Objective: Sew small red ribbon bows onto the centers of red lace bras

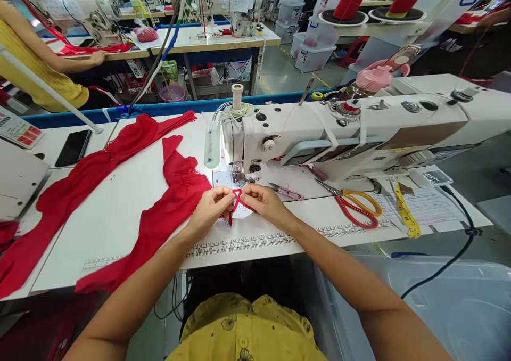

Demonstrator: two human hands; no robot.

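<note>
Just in front of the needle area of a white sewing machine (351, 121), my two hands hold a narrow red fabric strip (237, 195), its ends crossed into a small loop. My left hand (213, 207) pinches one side, and my right hand (265, 204) pinches the other. A short red end hangs below the left fingers. Behind the strip lies a small white paper piece (244, 212). Red fabric (170, 206) stretches over the table beside my left hand and forearm. The presser foot (238, 177) is just beyond my fingertips.
Scissors with red and orange handles (359, 206), pink-handled thread snips (288, 191) and a yellow tape measure (405, 209) lie to the right. More red fabric (96, 161) and a phone (73, 148) are at left. A clear plastic bin (447, 281) stands below right. Another person's hand (98, 57) rests at a farther table.
</note>
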